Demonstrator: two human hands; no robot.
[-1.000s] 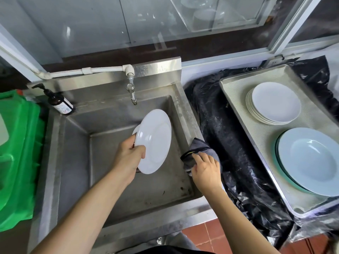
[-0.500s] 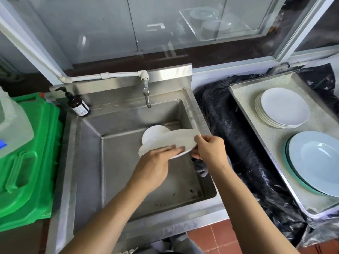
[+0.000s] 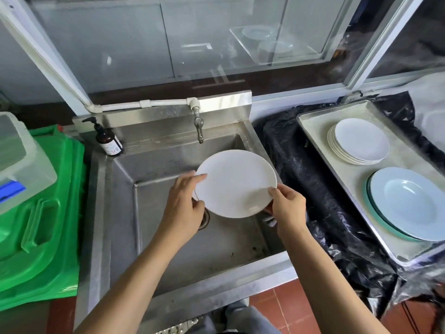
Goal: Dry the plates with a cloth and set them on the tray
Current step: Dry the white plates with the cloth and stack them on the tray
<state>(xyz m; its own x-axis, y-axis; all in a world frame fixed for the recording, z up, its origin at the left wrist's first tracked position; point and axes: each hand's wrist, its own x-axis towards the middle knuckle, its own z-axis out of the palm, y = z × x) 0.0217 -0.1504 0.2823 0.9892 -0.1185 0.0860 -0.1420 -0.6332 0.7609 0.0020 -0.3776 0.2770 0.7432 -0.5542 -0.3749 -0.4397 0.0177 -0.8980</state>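
Left hand [image 3: 184, 203] pinched the left rim of a white plate [image 3: 234, 183], right hand [image 3: 287, 208] gripped its lower right rim, plate held face-up above the steel sink [image 3: 125, 237]. Cloth mostly hidden, only a dark bit [image 3: 268, 216] under the right hand. Tray [image 3: 313, 131] well to the right held a white plate stack [image 3: 358, 141] and pale blue plates [image 3: 409, 203].

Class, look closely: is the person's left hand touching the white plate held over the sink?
Touching. The head view shows the left hand gripping the white plate's left rim.
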